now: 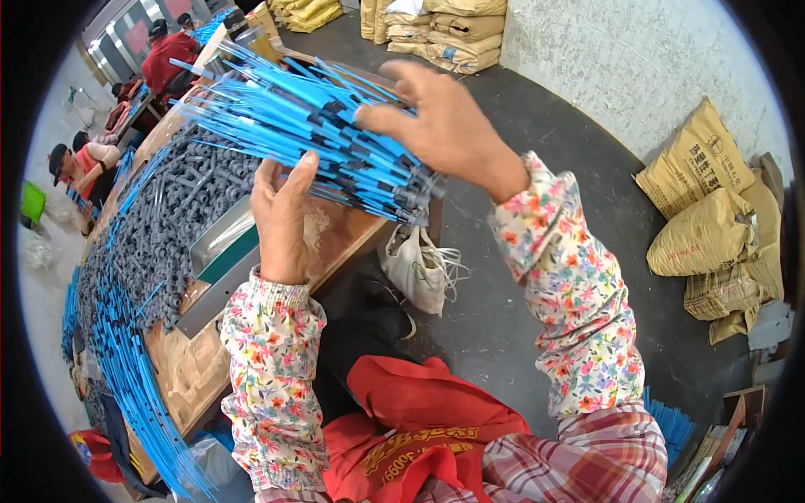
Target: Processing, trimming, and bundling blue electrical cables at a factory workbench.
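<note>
A thick bundle of thin blue plastic rods [293, 126] with black bands and dark grey end fittings lies tilted above the table's front edge. My left hand [283, 214] grips it from below, the thumb up along its near side. Over the bundle's right part, my right hand [440, 117] is slightly blurred, with thumb and fingers spread apart. Its thumb tip is at the rods; whether it presses on them I cannot tell. Under the rods' far ends and to their left spreads a heap of dark grey plastic fittings [159, 210].
A long tray [220, 281] stands on the wooden table [189, 369] beside my left hand. More blue rods [138, 377] lie at the table's left. A white bag [417, 272] hangs below the edge. Yellow sacks [700, 230] lean on the right wall. Other people [84, 163] sit at far left.
</note>
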`<state>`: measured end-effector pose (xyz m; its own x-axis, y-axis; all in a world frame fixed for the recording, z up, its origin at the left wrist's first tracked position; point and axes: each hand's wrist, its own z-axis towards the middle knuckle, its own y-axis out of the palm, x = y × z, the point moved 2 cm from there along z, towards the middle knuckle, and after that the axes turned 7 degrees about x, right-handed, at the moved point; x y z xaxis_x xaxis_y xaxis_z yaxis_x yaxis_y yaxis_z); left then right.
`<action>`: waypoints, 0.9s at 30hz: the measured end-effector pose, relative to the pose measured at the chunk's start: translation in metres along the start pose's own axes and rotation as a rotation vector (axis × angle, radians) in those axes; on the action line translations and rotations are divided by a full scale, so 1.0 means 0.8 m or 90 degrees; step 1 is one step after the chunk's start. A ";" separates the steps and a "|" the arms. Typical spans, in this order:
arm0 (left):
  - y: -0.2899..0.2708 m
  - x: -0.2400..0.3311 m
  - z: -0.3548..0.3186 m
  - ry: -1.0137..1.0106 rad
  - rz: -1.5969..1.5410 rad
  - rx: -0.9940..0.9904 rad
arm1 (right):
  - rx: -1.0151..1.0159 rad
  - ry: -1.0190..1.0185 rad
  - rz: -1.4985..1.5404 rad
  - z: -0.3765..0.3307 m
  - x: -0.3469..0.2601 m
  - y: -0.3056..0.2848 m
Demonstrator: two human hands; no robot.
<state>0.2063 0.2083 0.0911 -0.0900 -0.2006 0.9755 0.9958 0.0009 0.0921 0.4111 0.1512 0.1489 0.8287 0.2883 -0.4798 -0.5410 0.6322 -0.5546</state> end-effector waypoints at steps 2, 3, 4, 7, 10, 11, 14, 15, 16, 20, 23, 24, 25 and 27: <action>0.009 0.005 0.002 0.001 -0.025 -0.061 | 0.059 0.040 0.108 -0.012 0.007 -0.005; 0.015 -0.001 0.004 0.000 -0.028 -0.063 | 0.133 0.108 0.183 -0.032 0.015 -0.003; 0.018 -0.008 0.006 0.011 -0.017 -0.034 | 0.207 0.175 0.260 -0.054 0.023 0.002; 0.028 -0.020 0.006 0.029 0.012 0.009 | 0.333 0.234 0.317 -0.088 0.038 0.024; 0.026 -0.022 0.007 0.062 0.095 0.017 | 0.422 0.213 0.284 -0.094 0.030 0.051; 0.025 -0.024 0.009 0.061 0.098 0.015 | 0.419 0.201 0.237 -0.086 0.029 0.057; 0.018 -0.033 0.006 0.094 0.191 0.034 | 0.400 0.178 0.142 -0.074 0.032 0.063; 0.016 -0.036 0.007 0.086 0.192 0.035 | 0.408 0.177 0.153 -0.075 0.033 0.061; 0.018 -0.040 0.011 0.088 0.181 0.010 | 0.415 0.178 0.164 -0.076 0.036 0.060; 0.008 -0.040 0.021 0.079 0.158 -0.030 | 0.453 0.197 0.249 -0.096 0.044 0.045; 0.002 -0.024 0.002 0.028 0.126 -0.057 | 0.384 0.345 0.371 -0.149 0.057 0.038; 0.003 -0.016 -0.006 -0.009 0.096 -0.080 | 0.377 0.347 0.367 -0.169 0.059 0.036; 0.001 -0.012 -0.011 -0.044 0.073 -0.098 | 0.286 0.473 0.398 -0.193 0.071 0.051; -0.013 -0.011 -0.026 0.011 0.077 -0.048 | 0.147 0.594 0.426 -0.252 0.110 0.084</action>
<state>0.1973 0.1901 0.0771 0.0310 -0.2208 0.9748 0.9980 -0.0468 -0.0424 0.4190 0.0744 -0.0678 -0.0908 0.0337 -0.9953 -0.7112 0.6974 0.0885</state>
